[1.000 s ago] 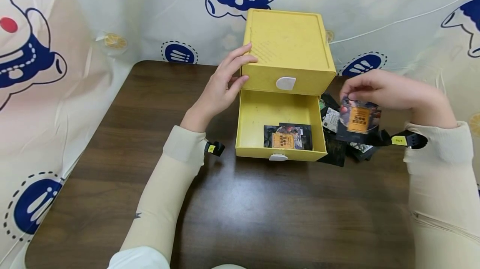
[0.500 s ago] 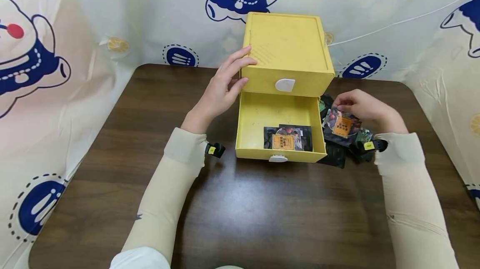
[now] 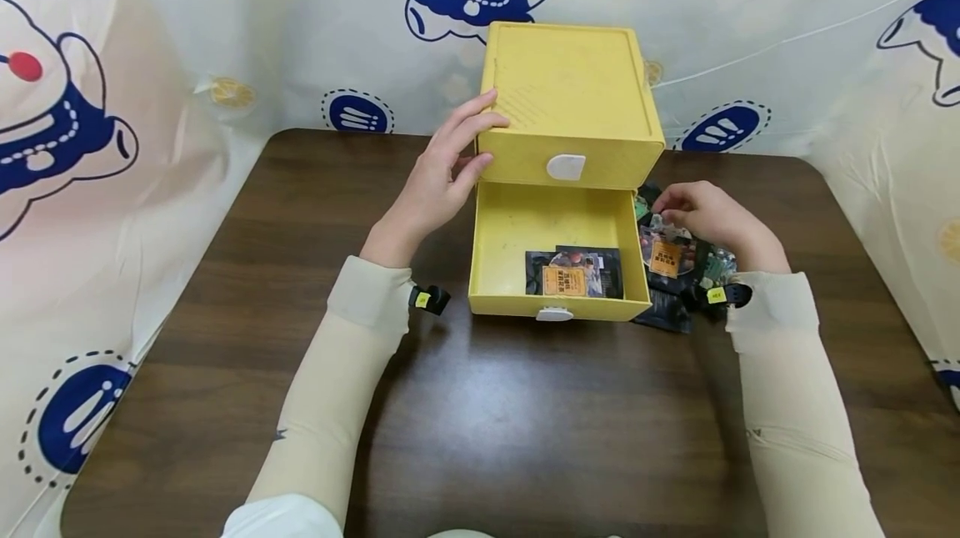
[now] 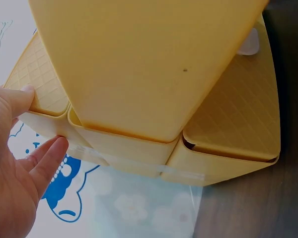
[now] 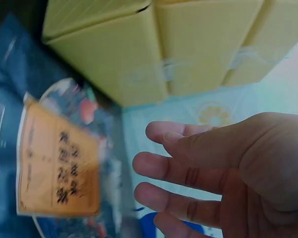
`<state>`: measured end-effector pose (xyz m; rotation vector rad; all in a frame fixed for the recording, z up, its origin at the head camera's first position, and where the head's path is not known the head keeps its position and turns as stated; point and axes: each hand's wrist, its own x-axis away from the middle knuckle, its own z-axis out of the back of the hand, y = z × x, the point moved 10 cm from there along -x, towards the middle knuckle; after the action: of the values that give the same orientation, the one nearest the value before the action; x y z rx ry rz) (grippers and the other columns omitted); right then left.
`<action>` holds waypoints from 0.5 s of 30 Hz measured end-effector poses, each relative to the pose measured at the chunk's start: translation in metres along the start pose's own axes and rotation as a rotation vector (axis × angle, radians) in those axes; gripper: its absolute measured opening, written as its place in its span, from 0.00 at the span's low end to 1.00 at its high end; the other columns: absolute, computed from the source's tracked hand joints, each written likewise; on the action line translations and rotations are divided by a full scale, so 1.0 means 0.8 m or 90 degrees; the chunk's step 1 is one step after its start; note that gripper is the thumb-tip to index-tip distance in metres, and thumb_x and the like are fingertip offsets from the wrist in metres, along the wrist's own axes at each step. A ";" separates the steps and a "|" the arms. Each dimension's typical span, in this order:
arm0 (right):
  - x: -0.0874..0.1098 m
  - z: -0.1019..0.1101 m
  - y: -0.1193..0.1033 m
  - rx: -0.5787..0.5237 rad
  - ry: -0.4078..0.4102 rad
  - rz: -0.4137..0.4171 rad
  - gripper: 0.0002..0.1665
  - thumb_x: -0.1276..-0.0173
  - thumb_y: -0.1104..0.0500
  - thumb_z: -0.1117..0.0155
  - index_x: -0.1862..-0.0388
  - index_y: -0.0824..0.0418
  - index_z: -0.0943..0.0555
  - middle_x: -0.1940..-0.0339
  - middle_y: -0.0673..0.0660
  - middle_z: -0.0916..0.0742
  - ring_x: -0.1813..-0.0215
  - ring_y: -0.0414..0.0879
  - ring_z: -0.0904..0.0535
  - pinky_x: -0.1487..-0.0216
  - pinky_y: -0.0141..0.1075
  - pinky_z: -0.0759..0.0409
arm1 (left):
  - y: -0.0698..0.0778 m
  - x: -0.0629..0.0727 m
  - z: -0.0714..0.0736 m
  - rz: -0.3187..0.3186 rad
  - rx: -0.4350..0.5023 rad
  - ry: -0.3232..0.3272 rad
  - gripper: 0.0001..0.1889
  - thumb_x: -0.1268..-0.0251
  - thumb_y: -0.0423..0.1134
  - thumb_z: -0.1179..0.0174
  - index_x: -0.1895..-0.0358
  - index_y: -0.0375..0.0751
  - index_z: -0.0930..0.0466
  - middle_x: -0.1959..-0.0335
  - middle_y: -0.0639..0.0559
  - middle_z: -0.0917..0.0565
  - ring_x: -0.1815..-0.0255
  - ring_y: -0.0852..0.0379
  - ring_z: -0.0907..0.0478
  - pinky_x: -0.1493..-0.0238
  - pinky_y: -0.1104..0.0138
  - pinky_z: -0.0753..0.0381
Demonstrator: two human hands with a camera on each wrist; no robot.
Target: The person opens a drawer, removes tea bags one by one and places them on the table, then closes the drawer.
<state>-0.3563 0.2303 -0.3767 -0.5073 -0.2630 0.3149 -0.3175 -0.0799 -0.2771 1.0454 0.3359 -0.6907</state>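
Note:
My left hand (image 3: 438,179) rests against the left front corner of a yellow drawer unit (image 3: 570,83), fingers on its top edge and thumb at the front. In the left wrist view, the thumb (image 4: 22,99) touches the ridged front face. The drawer (image 3: 555,217) below the top one is pulled out, with several dark packets (image 3: 573,275) inside near its front. My right hand (image 3: 708,213) is over the packet pile right of the unit. A dark packet with an orange label (image 3: 663,258) lies there, apart from the fingers; the right wrist view shows nothing between them.
More dark packets (image 3: 663,313) lie on the brown table (image 3: 495,421) along the unit's right side. A patterned curtain (image 3: 330,12) hangs close behind the unit. The open drawer's white handle (image 3: 555,314) sticks out towards the front.
My right hand has moved left towards the unit and let go of the orange-labelled packet on the pile. My left hand stays at the unit's corner.

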 end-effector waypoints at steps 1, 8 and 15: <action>0.005 0.002 -0.005 0.008 0.006 0.003 0.13 0.23 0.65 0.49 0.47 0.70 0.22 0.51 0.69 0.16 0.52 0.60 0.20 0.48 0.58 0.21 | 0.000 0.000 0.000 0.001 0.002 0.000 0.20 0.26 0.32 0.46 0.34 0.46 0.26 0.21 0.58 0.40 0.22 0.67 0.44 0.42 0.63 0.17; 0.051 0.026 -0.065 0.059 0.032 0.032 0.16 0.22 0.59 0.47 0.44 0.68 0.23 0.51 0.68 0.15 0.52 0.59 0.20 0.47 0.60 0.21 | -0.001 0.001 -0.002 0.004 0.005 0.000 0.20 0.26 0.32 0.46 0.34 0.46 0.26 0.21 0.58 0.41 0.22 0.66 0.45 0.43 0.63 0.17; 0.083 0.061 -0.133 0.087 0.072 0.088 0.17 0.22 0.54 0.48 0.43 0.62 0.22 0.51 0.62 0.14 0.56 0.52 0.20 0.57 0.45 0.20 | -0.003 0.000 0.000 0.002 -0.010 0.004 0.19 0.26 0.32 0.47 0.35 0.47 0.26 0.22 0.61 0.40 0.22 0.69 0.45 0.41 0.64 0.18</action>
<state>-0.2867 0.1871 -0.2703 -0.4074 -0.0954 0.4337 -0.3190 -0.0805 -0.2785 1.0333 0.3445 -0.6816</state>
